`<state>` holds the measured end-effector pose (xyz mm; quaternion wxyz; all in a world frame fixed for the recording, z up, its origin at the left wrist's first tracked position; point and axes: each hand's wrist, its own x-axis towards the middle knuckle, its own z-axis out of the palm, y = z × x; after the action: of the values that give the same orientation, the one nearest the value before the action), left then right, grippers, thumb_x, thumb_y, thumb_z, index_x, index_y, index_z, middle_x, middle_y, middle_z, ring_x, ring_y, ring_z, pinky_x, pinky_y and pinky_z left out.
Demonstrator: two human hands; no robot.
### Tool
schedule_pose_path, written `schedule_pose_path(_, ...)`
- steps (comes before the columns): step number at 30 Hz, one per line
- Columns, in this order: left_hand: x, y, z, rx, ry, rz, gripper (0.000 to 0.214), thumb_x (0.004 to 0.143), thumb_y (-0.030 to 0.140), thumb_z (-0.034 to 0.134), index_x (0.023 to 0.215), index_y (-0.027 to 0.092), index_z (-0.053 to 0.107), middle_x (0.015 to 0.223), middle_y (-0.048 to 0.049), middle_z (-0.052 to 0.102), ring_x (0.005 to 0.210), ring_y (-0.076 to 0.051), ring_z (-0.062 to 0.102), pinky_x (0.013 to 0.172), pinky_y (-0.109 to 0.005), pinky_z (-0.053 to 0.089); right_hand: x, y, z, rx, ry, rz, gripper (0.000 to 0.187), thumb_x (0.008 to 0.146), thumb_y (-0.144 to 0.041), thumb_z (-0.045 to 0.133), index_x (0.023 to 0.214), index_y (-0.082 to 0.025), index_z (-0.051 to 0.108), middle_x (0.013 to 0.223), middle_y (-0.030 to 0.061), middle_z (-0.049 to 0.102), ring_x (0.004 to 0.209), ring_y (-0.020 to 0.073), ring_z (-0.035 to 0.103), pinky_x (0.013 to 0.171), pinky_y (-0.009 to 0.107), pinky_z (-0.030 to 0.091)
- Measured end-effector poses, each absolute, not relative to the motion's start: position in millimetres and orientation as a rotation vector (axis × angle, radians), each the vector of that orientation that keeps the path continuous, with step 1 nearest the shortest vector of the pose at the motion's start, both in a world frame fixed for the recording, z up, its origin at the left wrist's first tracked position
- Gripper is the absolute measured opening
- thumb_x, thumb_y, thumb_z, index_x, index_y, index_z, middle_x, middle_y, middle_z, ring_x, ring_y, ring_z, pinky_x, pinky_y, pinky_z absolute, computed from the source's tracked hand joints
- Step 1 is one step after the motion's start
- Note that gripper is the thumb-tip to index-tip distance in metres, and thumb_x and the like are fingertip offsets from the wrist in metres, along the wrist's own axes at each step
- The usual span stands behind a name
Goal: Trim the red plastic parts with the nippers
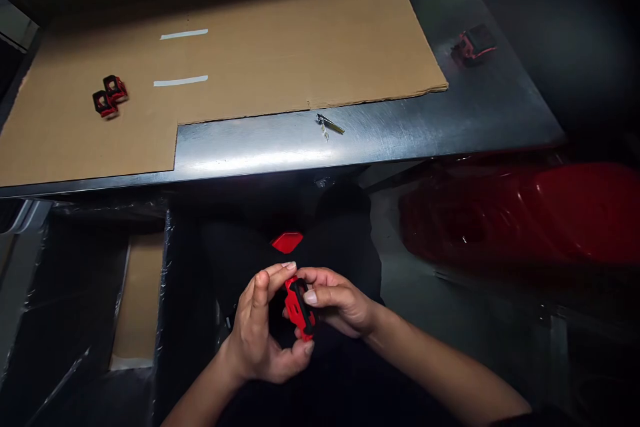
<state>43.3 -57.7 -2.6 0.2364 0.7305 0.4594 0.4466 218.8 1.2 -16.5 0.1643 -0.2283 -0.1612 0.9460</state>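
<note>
**Where is the piece?**
Held above the lap: a small red-and-black moulded plastic part (299, 307) sits between both hands, below the edge of the brushed steel table (260, 153).

**And the grip?**
Closed from two sides, not released. The left hand (260, 327) cups the lower end, while the right hand (336, 300) pinches from the other side, its fingers curled over the top.

**What could go wrong?**
A slip, chiefly. The part looks small and smooth, so one loosened finger could drop it onto the dark clothing, where a flat red plastic piece (287, 241) rests and could be knocked away too.

**Anything at risk on the table?**
A small steel clipper-like tool (329, 125) lies on bare metal not far from the edge, where a raised elbow could sweep it off. Two red-and-black parts (110, 96) sit farther away on a tan cardboard sheet (280, 47).
</note>
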Motion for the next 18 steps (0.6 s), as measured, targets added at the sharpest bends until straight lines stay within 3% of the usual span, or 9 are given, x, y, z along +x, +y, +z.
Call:
schedule_pose_path(6, 42.9, -59.5, 0.9, 1.956, 1.340, 1.143, 0.102, 0.081, 0.032, 0.067, 0.158, 0.005, 0.005, 0.129, -0.0244, 0.062, 0.118, -0.033, 0.064, 0.095, -0.051, 0.056, 219.1, 2.5, -20.5, -0.729, -0.453, 2.641, 0.030, 0.079, -0.034, 0.075, 0.099, -0.012, 0.067, 0.078, 0.0035, 0.069, 0.062, 0.0120, 0.065, 0.055, 0.021, 0.053)
schedule_pose_path(10, 43.1, -60.0, 2.3, 1.977, 1.422, 0.939, 0.099, 0.075, 0.022, 0.069, 0.158, 0.013, 0.016, 0.129, -0.0198, 0.062, 0.117, -0.033, 0.062, 0.096, -0.053, 0.056, 217.0, 3.3, -16.2, -0.861, -0.606, 2.535, 0.035, 0.076, -0.037, 0.081, 0.095, -0.012, 0.066, 0.068, -0.0002, 0.066, 0.057, 0.0094, 0.060, 0.056, 0.020, 0.048)
schedule_pose_path(14, 44.0, -57.5, 1.6, 1.959, 1.454, 0.793, 0.084, 0.072, 0.018, 0.071, 0.148, 0.020, 0.037, 0.123, -0.0152, 0.063, 0.116, -0.034, 0.062, 0.096, -0.054, 0.056, 214.2, 5.0, -7.7, -0.987, -0.842, 2.445, 0.036, 0.070, -0.037, 0.088, 0.084, -0.014, 0.064, 0.067, -0.0033, 0.064, 0.058, 0.0087, 0.057, 0.059, 0.022, 0.046)
schedule_pose_path(18, 40.8, -61.4, -4.7, 1.769, 1.384, 0.962, 0.075, 0.074, 0.018, 0.071, 0.144, 0.022, 0.042, 0.128, -0.0146, 0.063, 0.120, -0.033, 0.062, 0.099, -0.054, 0.056, 217.2, 9.0, -2.7, -1.020, -0.962, 2.339, 0.036, 0.079, -0.047, 0.079, 0.089, -0.015, 0.067, 0.068, -0.0021, 0.063, 0.060, 0.0096, 0.057, 0.060, 0.024, 0.047)
